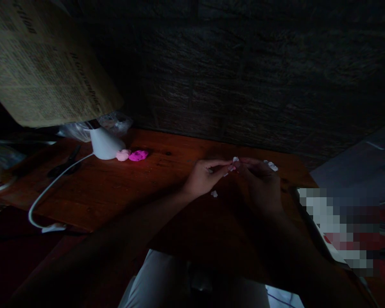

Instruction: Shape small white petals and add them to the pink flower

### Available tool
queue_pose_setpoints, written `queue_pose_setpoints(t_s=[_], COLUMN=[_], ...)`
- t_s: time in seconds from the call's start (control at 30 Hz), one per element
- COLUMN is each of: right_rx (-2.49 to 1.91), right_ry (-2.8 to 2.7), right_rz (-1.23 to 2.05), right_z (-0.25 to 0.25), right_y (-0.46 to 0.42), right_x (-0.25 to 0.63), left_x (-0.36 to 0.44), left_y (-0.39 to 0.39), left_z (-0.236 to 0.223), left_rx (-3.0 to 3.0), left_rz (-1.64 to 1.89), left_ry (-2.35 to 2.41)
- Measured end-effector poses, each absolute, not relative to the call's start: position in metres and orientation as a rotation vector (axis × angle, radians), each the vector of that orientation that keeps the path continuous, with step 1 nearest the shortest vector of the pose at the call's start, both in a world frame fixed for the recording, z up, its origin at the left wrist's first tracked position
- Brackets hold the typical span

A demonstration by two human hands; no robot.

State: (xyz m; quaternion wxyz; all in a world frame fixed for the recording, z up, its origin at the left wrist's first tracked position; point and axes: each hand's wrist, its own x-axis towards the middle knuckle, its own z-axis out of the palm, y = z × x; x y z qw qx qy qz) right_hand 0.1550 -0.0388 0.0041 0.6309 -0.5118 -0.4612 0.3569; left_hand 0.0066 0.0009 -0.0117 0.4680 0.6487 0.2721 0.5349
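Note:
My left hand (200, 179) is closed in a pinch, its thumb and fingertips meeting those of my right hand (263, 185) above the wooden table. Between both sets of fingertips sits a small pale, crumpled-looking piece (235, 159); the dim light hides whether it is paper or clay. Another pale scrap (214, 193) lies on the tabletop just below my left hand. Further whitish bits (272, 166) show behind the knuckles of my right hand. The lower fingers of my right hand are in shadow.
On the left of the table (160, 149) stands a lamp base (106, 144) under a newsprint shade (51, 72). Beside it lie a light pink lump (123, 155) and a bright magenta lump (139, 155). Dark scissors (66, 165) and a white cord (38, 192) are nearby. A pixelated device (336, 233) is right.

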Motion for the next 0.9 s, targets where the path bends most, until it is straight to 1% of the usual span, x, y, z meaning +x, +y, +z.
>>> queue_pose_setpoints(t_s=[0.3, 0.63, 0.9], right_rx=[-1.171, -1.154, -1.138], right_ry=[-1.080, -1.130, -1.169], right_rz=[0.780, 0.839, 0.836], right_z=[0.006, 0.006, 0.003], right_y=[-0.040, -0.041, -0.040], right_x=[0.154, 0.155, 0.158], left_x=[0.004, 0.007, 0.005], left_y=[0.009, 0.011, 0.009], left_z=[-0.010, -0.007, -0.002], left_rx=[1.281, 1.072, 0.968], left_rz=[1.097, 1.103, 1.030], left_ry=[0.696, 0.684, 0.658])
